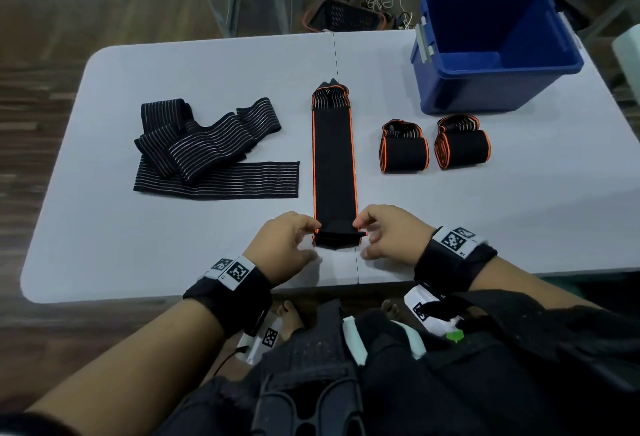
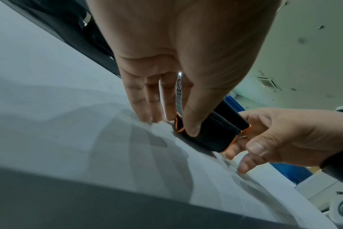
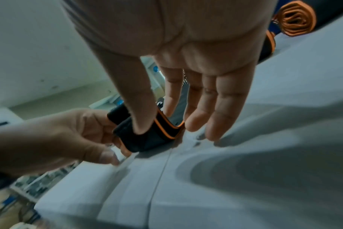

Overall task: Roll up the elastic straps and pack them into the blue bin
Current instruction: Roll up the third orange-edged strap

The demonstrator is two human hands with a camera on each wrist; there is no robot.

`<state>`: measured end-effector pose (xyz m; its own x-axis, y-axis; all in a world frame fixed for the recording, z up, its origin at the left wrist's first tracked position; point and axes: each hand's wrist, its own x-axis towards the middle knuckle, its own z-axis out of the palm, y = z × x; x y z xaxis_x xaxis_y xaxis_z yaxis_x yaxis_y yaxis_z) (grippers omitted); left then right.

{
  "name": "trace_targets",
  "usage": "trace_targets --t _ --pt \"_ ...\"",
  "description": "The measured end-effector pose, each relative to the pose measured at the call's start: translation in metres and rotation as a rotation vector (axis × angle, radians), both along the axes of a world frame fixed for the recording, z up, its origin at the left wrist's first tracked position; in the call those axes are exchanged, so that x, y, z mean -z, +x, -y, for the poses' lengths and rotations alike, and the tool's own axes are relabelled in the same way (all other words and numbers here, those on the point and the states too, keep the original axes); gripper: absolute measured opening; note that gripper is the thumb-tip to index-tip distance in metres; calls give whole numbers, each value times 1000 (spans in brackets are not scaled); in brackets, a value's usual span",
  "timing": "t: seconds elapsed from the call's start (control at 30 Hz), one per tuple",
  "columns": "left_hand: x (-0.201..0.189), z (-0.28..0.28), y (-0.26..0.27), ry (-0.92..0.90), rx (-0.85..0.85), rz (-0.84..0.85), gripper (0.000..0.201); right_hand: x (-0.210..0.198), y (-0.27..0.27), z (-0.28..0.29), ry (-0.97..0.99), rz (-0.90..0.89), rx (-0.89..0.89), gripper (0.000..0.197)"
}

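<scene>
1. Where the orange-edged strap (image 1: 334, 165) lies flat down the middle of the grey table (image 1: 173, 234), we see its near end folded over into a first small turn at 6 o'clock, close to the table's near edge.
2. Our left hand (image 1: 289, 245) pinches the left side of that folded end, thumb on top of the fabric and the other fingers reaching down to the tabletop behind it.
3. Our right hand (image 1: 391, 238) pinches the right side the same way, thumb pressed on the black cloth beside the orange border.
4. The strap's far end, at 12 o'clock, shows a striped section and a dark pointed tab.
5. At 2 o'clock from the hands, two rolled straps (image 1: 403, 148) with orange edges lie side by side, just apart.
6. Beyond them, at the table's far right corner, stands the blue bin (image 1: 485, 92); nothing shows inside it.
7. At 10 o'clock, a loose pile of striped straps (image 1: 207, 151) lies unrolled, well apart from the flat strap.
</scene>
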<state>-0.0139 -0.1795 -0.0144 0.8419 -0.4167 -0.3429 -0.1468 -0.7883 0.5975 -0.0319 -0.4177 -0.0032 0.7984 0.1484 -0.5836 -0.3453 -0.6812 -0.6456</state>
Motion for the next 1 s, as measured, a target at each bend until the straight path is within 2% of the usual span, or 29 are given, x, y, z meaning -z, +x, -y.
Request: trace_targets --t 0.1,0.2,0.27,0.33,0.47,0.7,0.77,0.87,1.0 --pt "5 2 -2 17 27 25 29 2 -3 -5 -135 100 -179 36" --pt "8 4 -5 21 -18 21 14 4 -6 -10 -184 146 -189 20" --pt "9 7 -5 30 -70 19 31 5 -5 -12 -174 135 -111 27" --pt "8 11 -3 23 -134 -3 38 4 -3 -14 -182 113 -45 40" --pt "9 21 3 13 -251 -80 41 4 9 -23 -259 13 -12 48" --pt "11 20 11 87 -272 -79 32 7 24 -30 -402 -85 -76 49" --pt "11 20 10 71 -304 -73 24 8 22 -29 -395 -31 -62 46" --pt "8 20 8 3 -346 -45 30 10 14 -27 -353 86 15 32" --pt "6 21 4 -46 -292 21 26 7 8 -29 -335 252 46 36"
